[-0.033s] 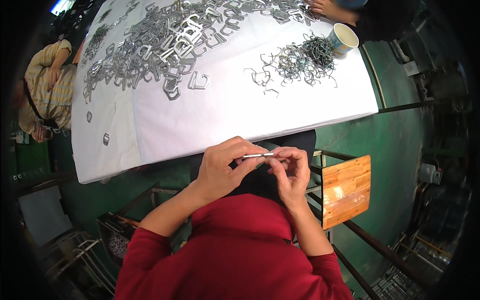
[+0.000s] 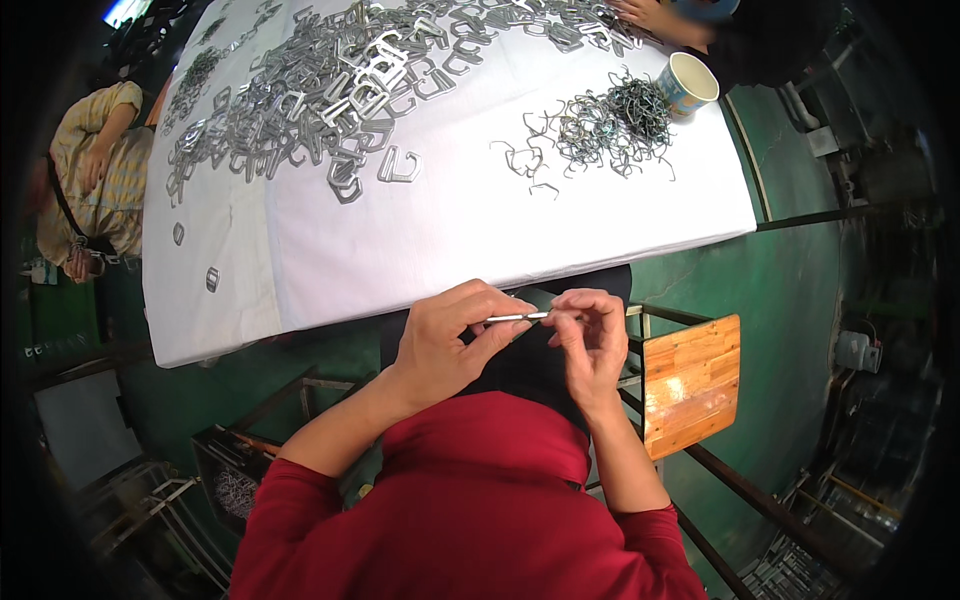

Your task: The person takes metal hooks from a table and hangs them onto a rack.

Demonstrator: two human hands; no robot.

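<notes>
My left hand (image 2: 440, 335) pinches a silver metal carabiner body (image 2: 510, 318), seen edge-on, between thumb and fingers. It is held over my lap, just off the table's near edge. My right hand (image 2: 592, 345) is at the piece's right end, thumb and fingertips curled together there. Whether a small wire part sits in those fingertips is hidden. Beyond them, a big heap of open carabiner bodies (image 2: 345, 95) lies on the white-covered table (image 2: 430, 240). Right of it is a tangled pile of bent wire gates (image 2: 625, 115), with a few strays on its left.
A paper cup (image 2: 688, 82) stands beside the wire pile. Another person's hand (image 2: 650, 15) reaches in at the far right; someone in yellow clothing (image 2: 105, 170) is at the left. A wooden stool (image 2: 692, 385) stands right of me, and a dark box of metal parts (image 2: 235, 470) sits lower left.
My right hand has shifted slightly right, its thumb and fingers a little differently bent. The carabiner body in my left hand has dropped very slightly.
</notes>
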